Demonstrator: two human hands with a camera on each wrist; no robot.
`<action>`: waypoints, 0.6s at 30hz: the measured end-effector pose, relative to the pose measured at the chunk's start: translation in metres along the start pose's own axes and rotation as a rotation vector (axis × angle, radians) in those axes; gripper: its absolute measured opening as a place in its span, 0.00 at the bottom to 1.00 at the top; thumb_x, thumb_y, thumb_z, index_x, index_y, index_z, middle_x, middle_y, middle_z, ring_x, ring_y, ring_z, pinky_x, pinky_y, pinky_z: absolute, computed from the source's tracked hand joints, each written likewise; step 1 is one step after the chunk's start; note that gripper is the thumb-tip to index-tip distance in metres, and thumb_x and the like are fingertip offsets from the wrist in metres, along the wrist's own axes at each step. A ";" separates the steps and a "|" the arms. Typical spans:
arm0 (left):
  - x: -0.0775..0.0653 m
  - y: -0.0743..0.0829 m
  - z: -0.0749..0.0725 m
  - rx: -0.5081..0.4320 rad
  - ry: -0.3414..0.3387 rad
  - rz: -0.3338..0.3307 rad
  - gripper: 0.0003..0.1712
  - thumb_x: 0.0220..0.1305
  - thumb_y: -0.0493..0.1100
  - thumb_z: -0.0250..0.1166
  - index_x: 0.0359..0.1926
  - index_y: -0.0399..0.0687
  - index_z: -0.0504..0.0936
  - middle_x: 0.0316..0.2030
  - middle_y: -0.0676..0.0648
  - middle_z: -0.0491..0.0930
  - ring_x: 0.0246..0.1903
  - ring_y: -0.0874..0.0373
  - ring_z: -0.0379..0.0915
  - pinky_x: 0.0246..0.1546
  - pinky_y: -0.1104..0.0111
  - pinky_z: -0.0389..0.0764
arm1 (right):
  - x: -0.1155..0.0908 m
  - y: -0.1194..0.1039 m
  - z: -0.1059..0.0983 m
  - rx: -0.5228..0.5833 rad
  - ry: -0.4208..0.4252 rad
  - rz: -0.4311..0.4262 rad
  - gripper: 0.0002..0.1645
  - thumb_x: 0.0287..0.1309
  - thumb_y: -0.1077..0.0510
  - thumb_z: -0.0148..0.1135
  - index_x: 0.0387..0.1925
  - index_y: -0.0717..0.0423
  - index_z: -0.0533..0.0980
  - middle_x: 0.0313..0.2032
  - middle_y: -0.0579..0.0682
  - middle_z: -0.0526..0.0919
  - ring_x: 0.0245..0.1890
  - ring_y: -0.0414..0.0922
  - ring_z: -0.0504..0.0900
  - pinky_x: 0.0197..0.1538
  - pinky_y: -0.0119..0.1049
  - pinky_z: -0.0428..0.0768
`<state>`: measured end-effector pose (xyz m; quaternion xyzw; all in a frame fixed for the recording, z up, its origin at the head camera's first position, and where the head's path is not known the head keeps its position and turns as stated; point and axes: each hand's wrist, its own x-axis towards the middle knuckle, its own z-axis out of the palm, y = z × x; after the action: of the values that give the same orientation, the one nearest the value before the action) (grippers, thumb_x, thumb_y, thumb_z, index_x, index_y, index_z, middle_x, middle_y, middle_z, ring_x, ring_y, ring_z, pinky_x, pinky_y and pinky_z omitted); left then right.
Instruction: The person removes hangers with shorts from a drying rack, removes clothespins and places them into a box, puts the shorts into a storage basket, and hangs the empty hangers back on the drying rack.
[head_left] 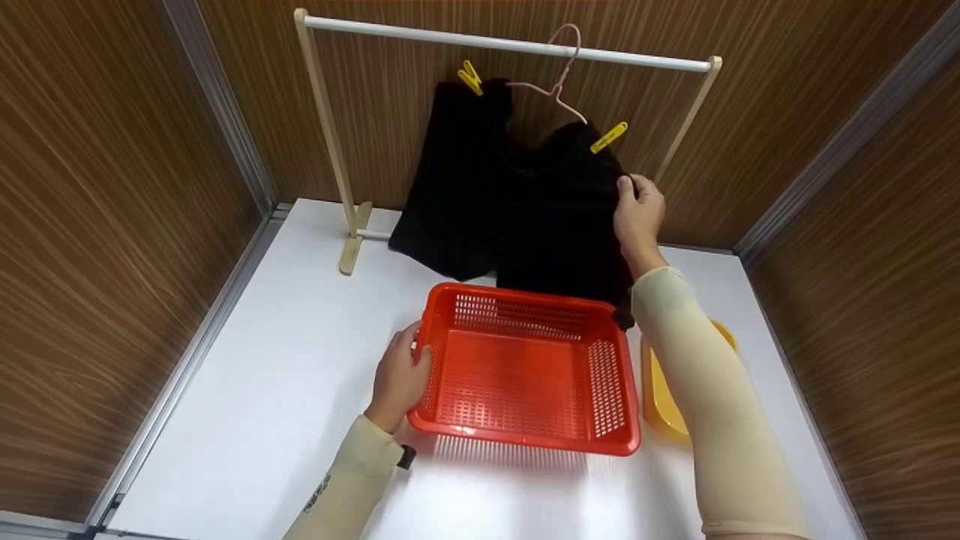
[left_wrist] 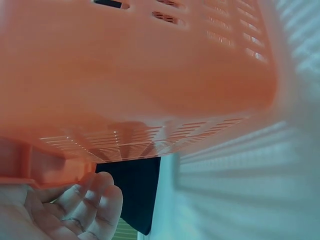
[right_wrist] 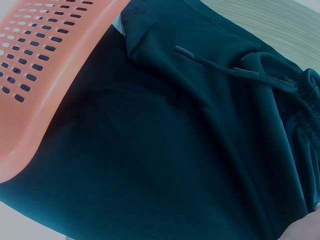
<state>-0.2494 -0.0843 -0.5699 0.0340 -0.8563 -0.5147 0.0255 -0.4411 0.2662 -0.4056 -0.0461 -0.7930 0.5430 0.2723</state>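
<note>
- While the right hand [head_left: 640,214] pinches the waist edge of the black shorts [head_left: 517,202] between thumb and fingers, the left hand [head_left: 400,379] grips the left rim of the red basket [head_left: 502,360], its thumb over the inner side and its fingers curled beneath the edge.
- The shorts hang spread out in front of the back wall [head_left: 255,90], just behind the basket; their waist dips in a loose curve between two yellow pegs — the left peg [head_left: 470,78] and the right peg [head_left: 609,138].
- A pink hanger [head_left: 556,91] is hooked over the white rail [head_left: 420,34], one arm reaching down to the shorts beside the right peg.
- From the right wrist, a drawstring [right_wrist: 220,66] lies across the dark cloth, near the gathered waistband [right_wrist: 311,107].
- The basket, with slotted sides, is over the white table [head_left: 255,360] — I cannot tell whether its base touches.
- Beside the basket's right end, a yellow tray [head_left: 664,405] shows partly behind the right sleeve [head_left: 712,390].
</note>
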 end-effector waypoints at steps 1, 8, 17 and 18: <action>0.000 0.000 0.000 -0.002 -0.001 0.000 0.30 0.77 0.44 0.59 0.76 0.50 0.66 0.57 0.49 0.77 0.49 0.55 0.78 0.52 0.55 0.82 | 0.000 -0.001 -0.001 0.003 0.006 -0.003 0.16 0.77 0.56 0.56 0.47 0.67 0.81 0.43 0.51 0.82 0.44 0.41 0.76 0.54 0.32 0.72; -0.001 0.001 -0.001 -0.023 -0.004 -0.017 0.30 0.76 0.43 0.60 0.76 0.51 0.66 0.56 0.49 0.77 0.50 0.54 0.78 0.55 0.54 0.82 | 0.000 -0.009 -0.011 0.038 0.038 -0.051 0.14 0.76 0.59 0.57 0.42 0.68 0.82 0.38 0.48 0.81 0.41 0.39 0.75 0.51 0.31 0.71; 0.001 -0.005 -0.002 -0.035 0.000 -0.030 0.31 0.76 0.43 0.61 0.76 0.50 0.66 0.59 0.48 0.77 0.50 0.53 0.78 0.56 0.54 0.81 | -0.008 -0.018 -0.017 0.074 0.010 -0.057 0.15 0.76 0.58 0.57 0.43 0.69 0.81 0.38 0.46 0.79 0.41 0.39 0.75 0.50 0.31 0.71; 0.002 -0.005 -0.002 -0.032 0.003 -0.027 0.31 0.76 0.42 0.61 0.76 0.50 0.66 0.59 0.48 0.77 0.50 0.53 0.78 0.56 0.54 0.81 | -0.010 -0.020 -0.018 0.082 0.004 -0.051 0.15 0.76 0.57 0.57 0.44 0.68 0.81 0.38 0.46 0.79 0.41 0.39 0.75 0.51 0.31 0.71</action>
<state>-0.2509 -0.0886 -0.5737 0.0457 -0.8475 -0.5285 0.0202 -0.4197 0.2699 -0.3872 -0.0156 -0.7703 0.5680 0.2893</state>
